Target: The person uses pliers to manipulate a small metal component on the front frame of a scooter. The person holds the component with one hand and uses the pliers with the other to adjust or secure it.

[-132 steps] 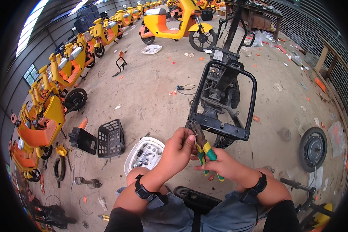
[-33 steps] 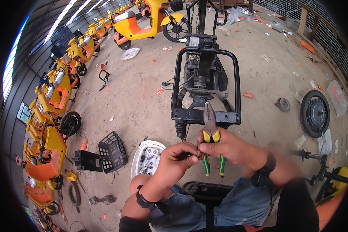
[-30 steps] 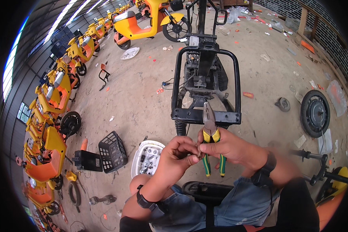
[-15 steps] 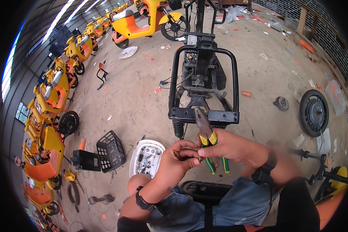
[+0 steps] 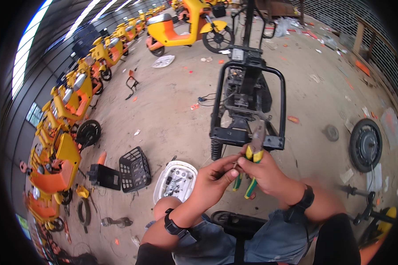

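Note:
Combination pliers with yellow-and-green handles (image 5: 257, 142) are gripped in my right hand (image 5: 269, 174), jaws pointing up and away from me. My left hand (image 5: 214, 181) is closed in a pinch, its fingertips meeting my right thumb and finger. Between them is a small metallic piece (image 5: 235, 164), too small to name. Just beyond the pliers stands a stripped black scooter frame (image 5: 232, 135) with a tubular rear rack. To the left of my left hand, a white plastic tray (image 5: 193, 177) holds loose bolts, nuts and other small hardware (image 5: 174, 183).
A black plastic basket (image 5: 135, 170) and a black box (image 5: 104, 177) lie left of the tray. Yellow scooters (image 5: 68, 104) line the left wall; another scooter (image 5: 174, 35) stands farther back. On the right are a wheel (image 5: 365, 145) and a black fork-like part (image 5: 369, 203).
The view has swung left, so everything sits farther right in it. My hands stay together at the small piece, and the pliers now lean a little to the right.

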A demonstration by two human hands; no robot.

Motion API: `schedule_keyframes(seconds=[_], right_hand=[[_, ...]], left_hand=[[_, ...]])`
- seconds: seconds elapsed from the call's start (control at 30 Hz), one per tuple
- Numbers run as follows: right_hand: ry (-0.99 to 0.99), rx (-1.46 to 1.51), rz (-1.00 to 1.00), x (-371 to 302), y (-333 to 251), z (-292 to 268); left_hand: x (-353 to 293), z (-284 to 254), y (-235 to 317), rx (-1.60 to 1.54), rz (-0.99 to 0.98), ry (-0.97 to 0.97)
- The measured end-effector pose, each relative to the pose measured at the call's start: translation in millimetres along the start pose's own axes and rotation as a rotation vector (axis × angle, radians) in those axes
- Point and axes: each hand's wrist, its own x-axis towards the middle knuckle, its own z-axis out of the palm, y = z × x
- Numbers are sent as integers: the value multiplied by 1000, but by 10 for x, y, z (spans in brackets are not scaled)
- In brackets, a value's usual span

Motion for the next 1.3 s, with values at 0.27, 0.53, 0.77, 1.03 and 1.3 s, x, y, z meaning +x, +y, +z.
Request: schedule_keyframes(seconds=[0.27, 0.53, 0.77, 1.03, 1.3], right_hand=[[-21, 318, 153, -88, -72, 83], [52, 397, 227, -60, -54, 11], [-174, 309, 265, -56, -79, -15], [-187, 273, 201, 0, -74, -64], [-241, 308, 126, -39, -91, -76]], left_hand=[[7, -108, -3, -126, -106, -179], [39, -152, -30, -141, -104, -270], [17, -135, -34, -138, -46, -370], [32, -194, 75, -136, -46, -384], [-22, -128, 154, -84, 7, -314]])
